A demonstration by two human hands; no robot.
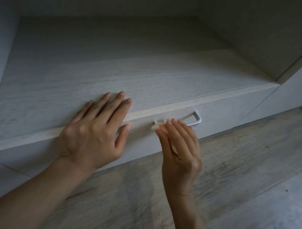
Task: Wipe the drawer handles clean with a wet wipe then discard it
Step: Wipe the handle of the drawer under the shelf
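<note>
Right hand (178,150) pinches the wet wipe (155,125) against the drawer handle (197,119) (only its right end shows clearly), at three o'clock from the left hand (92,132), which lies flat, fingers straight, on the cabinet top (76,69).

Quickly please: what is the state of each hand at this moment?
Left hand: open, resting flat on the pale wood-grain cabinet top.
Right hand: holds the white crumpled wet wipe at the silver metal drawer handle.
</note>
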